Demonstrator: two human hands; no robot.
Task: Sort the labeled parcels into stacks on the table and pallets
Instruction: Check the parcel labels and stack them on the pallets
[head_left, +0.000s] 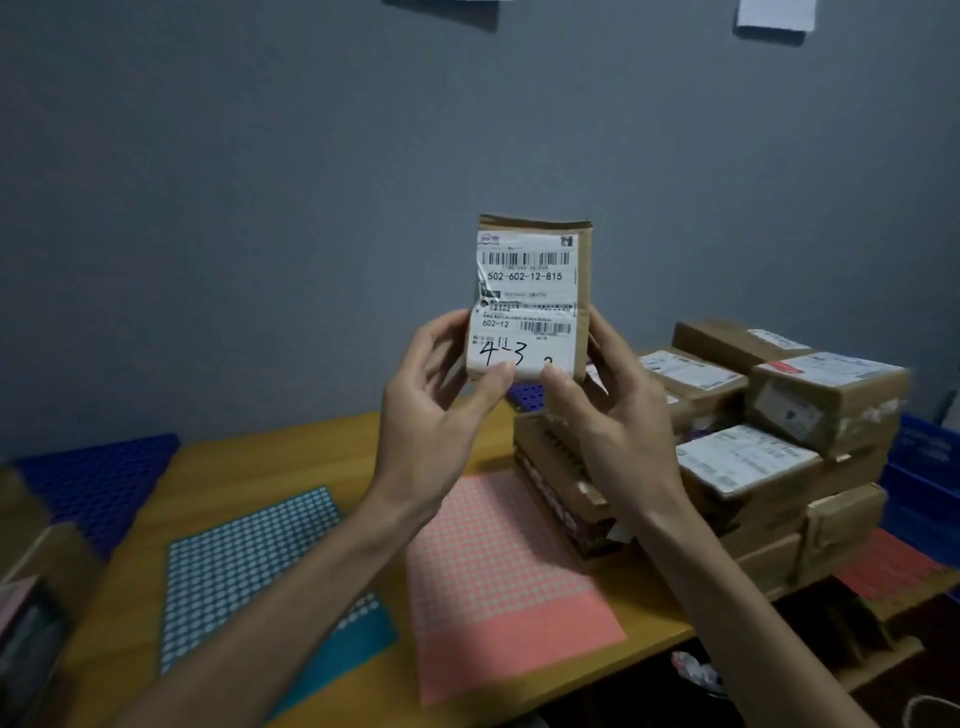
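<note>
A small brown cardboard parcel (535, 291) is held upright in front of the grey wall, its white shipping label facing me with "502-602-12-815" printed and "4-3" handwritten. My left hand (441, 410) grips its lower left edge, thumb on the label. My right hand (608, 415) grips its lower right edge, thumb on the label's bottom. A pile of labeled brown parcels (769, 431) lies on the right part of the wooden table (249, 467).
A teal dotted mat (249, 566) and a pink dotted mat (498, 571) lie flat on the table. A blue pallet (98, 488) sits at the left, a blue crate (930, 467) at the far right, and a red mat (888, 566) under the pile.
</note>
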